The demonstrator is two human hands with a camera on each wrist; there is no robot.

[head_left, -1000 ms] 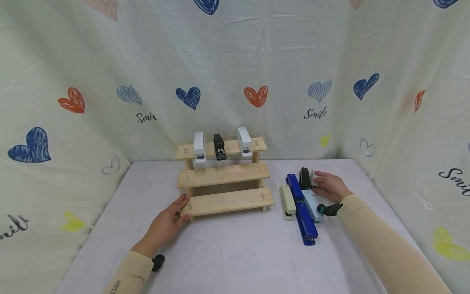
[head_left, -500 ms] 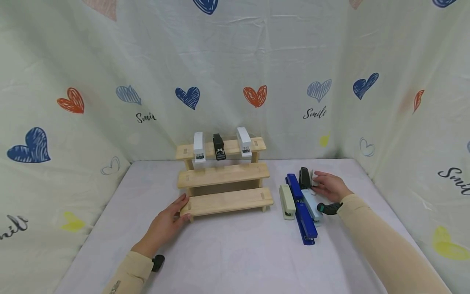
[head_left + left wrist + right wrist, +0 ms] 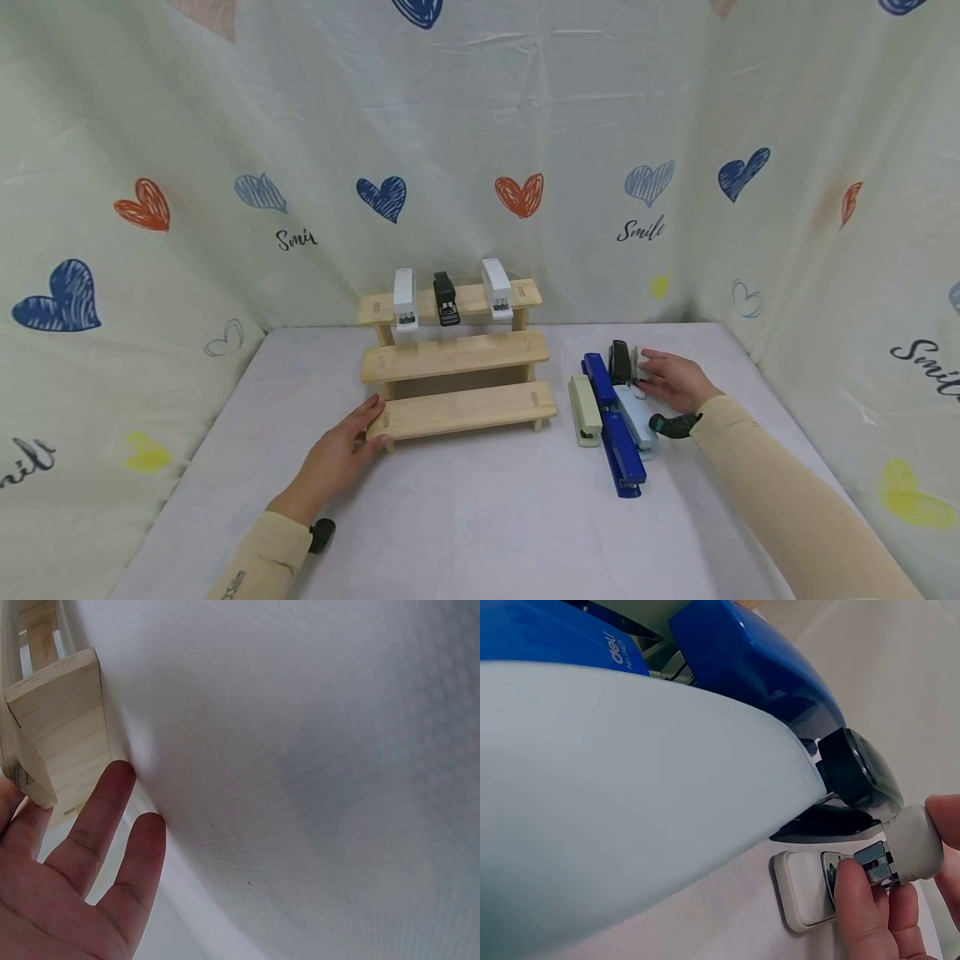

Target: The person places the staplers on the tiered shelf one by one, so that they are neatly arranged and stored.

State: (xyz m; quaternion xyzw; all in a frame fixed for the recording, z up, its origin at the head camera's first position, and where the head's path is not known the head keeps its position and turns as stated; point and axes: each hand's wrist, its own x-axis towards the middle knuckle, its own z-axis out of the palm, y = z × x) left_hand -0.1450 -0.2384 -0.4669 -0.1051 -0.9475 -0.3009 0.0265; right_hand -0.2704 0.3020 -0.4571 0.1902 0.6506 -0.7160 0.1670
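My left hand (image 3: 341,458) holds the left end of the lowest tier of a three-tier wooden shelf (image 3: 465,412). In the left wrist view, its two nearest fingers (image 3: 142,859) stretch out beside the wooden end. On the right, my right hand (image 3: 675,382) grips a small whitish stapler (image 3: 919,844) by its head, thumb on one side and fingers on the other. That stapler's pale base (image 3: 804,889) shows behind the fingertips. Right beside it stand a black stapler (image 3: 619,362) and a light blue stapler (image 3: 636,419), the latter filling much of the right wrist view.
A long blue stapler (image 3: 622,450) and a pale green stapler (image 3: 585,410) lie left of the light blue one. The top tier bears a white stapler (image 3: 405,296), a black stapler (image 3: 446,298) and another white stapler (image 3: 497,287). A patterned curtain (image 3: 465,125) hangs behind the table.
The head view has shifted very slightly. Both hands and all the staplers keep their places.
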